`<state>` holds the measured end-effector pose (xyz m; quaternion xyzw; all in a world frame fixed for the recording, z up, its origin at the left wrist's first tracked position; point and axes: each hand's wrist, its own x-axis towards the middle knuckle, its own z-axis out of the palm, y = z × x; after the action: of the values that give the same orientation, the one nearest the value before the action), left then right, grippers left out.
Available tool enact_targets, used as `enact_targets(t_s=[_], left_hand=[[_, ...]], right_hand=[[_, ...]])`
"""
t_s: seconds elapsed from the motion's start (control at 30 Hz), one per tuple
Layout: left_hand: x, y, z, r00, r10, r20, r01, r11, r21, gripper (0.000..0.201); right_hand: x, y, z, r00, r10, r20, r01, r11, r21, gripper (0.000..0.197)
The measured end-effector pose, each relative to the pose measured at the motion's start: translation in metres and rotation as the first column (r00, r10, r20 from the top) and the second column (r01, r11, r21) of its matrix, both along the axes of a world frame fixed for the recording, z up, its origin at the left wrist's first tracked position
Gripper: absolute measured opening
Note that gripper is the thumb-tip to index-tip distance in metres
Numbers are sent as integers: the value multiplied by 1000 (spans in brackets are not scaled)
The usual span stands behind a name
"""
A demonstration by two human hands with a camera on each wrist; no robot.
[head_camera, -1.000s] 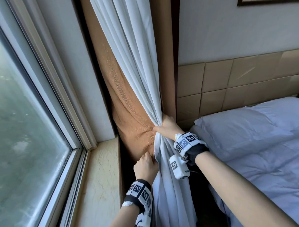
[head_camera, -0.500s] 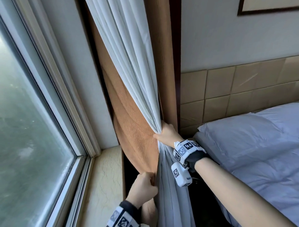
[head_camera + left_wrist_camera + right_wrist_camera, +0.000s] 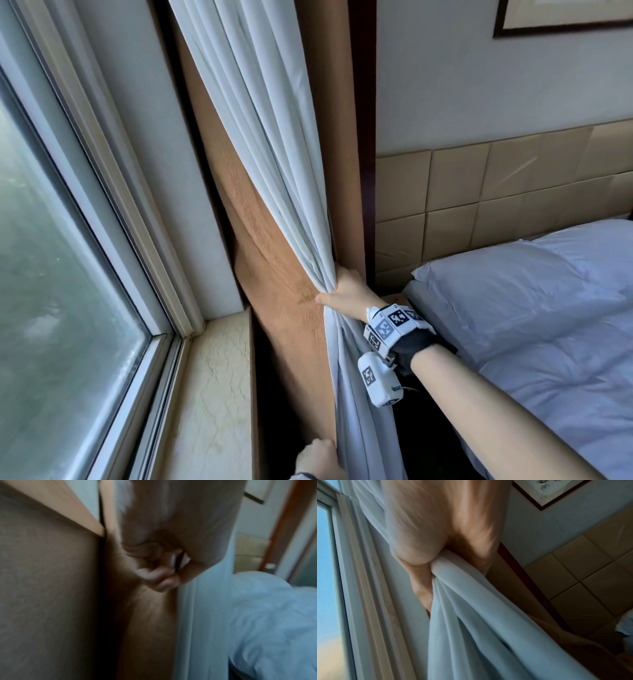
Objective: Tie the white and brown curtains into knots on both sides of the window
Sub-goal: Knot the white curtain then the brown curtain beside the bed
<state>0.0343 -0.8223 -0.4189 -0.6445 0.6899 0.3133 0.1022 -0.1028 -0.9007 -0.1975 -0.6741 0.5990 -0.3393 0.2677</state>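
A white curtain [image 3: 260, 113] hangs from the top and is gathered into a bundle in my right hand [image 3: 337, 291], which grips it at sill height. Its loose tail [image 3: 356, 411] drops below the fist. The right wrist view shows that hand [image 3: 435, 563] wrapped round the white folds [image 3: 471, 608]. Behind it the brown curtain [image 3: 274, 274] is pulled taut on a slant. My left hand [image 3: 318, 457] is at the bottom edge, holding the brown curtain's lower part. In the left wrist view its curled fingers [image 3: 159, 577] pinch brown fabric [image 3: 150, 615]; the picture is blurred.
The window [image 3: 68, 274] and its stone sill [image 3: 212, 394] lie to the left. A dark wooden post [image 3: 368, 137] stands just behind the curtains. On the right are a bed with a pale pillow [image 3: 531, 291], a padded headboard [image 3: 513, 192] and a picture frame [image 3: 565, 20].
My left hand has slid down the brown curtain to the bottom edge of the view, drawing it taut. My right hand has kept its grip on the white curtain.
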Motion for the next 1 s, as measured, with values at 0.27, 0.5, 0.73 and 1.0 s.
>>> enact_targets(t_s=[0.27,0.5,0.73,1.0], left_hand=[[18,-31,84,832,-451,-322,469,883,-24,27],[29,-50,269,678,-343,-650,-438,522,-732,66],[-18,-64,237,678,-295,-673,-535,430,-727,109],[-10,-69,222,758,-390,-522,-410,337,-847,99]], right_hand=[[6,-1,-4,993,-50,-104,46,998,-48,33],[12,5,-10,985,-104,-140,89,990,-109,31],[28,13,-17,987,-132,-89,112,973,-202,28],[22,14,-9,999,27,33,-25,998,-63,45]])
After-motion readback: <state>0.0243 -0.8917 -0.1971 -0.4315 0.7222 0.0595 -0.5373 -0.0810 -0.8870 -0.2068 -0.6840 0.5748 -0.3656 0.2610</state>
